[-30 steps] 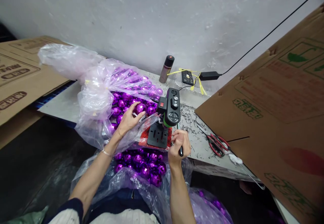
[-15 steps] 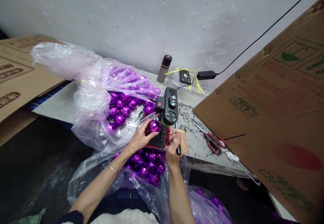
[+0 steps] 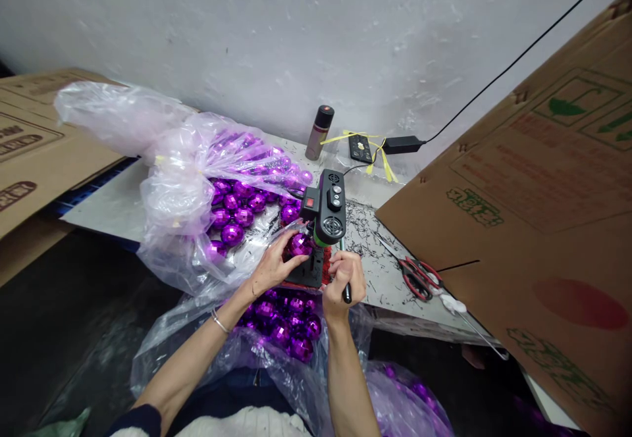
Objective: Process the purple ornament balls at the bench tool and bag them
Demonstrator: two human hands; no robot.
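My left hand (image 3: 274, 262) grips a shiny purple faceted ball (image 3: 300, 245) between thumb and fingers. It holds the ball against the front of a small black bench drill (image 3: 330, 205), under the motor head. Around the black handle (image 3: 347, 293) of the machine's lever, my right hand (image 3: 344, 279) is closed in a fist. The machine's black base plate (image 3: 307, 275) shows between the hands, with red edges. The spot where ball and machine meet is hidden from above.
Clear plastic bags (image 3: 180, 180) with many purple balls lie left of the machine and on my lap. Black shavings litter the white table (image 3: 365, 239). Red-handled scissors (image 3: 419, 279), a spray can (image 3: 320, 133), a power adapter (image 3: 402, 145) and a large carton (image 3: 523, 206) stand around.
Almost nothing differs. The view has shifted very slightly; both hands, the ball and the lever keep their places.
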